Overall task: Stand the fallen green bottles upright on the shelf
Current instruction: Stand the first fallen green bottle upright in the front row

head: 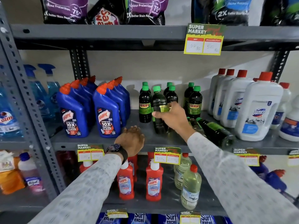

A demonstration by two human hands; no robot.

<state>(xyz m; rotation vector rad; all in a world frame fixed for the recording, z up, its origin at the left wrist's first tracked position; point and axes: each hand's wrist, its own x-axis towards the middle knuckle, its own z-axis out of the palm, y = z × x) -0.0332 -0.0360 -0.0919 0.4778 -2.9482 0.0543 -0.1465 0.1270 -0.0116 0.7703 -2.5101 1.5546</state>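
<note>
My right hand (170, 118) grips a dark green bottle (159, 109) with a green cap, nearly upright on the grey middle shelf (100, 139), its base at the shelf surface. Several green bottles stand behind it, one at the left (145, 105) and one at the right (195, 102) with "SUNNY" labels. Two green bottles lie on their sides at the right, one (215, 130) with its cap toward the back, the other (195, 126) partly hidden by my forearm. My left hand (131, 139) rests on the shelf's front edge, fingers loosely curled, holding nothing.
Blue Harpic bottles (90, 110) stand left of the green ones, white Domex bottles (254, 109) to the right. Price tags (167, 155) hang on the shelf edge. Red bottles (153, 181) and clear bottles (191, 189) fill the shelf below; detergent bags (64, 10) sit above.
</note>
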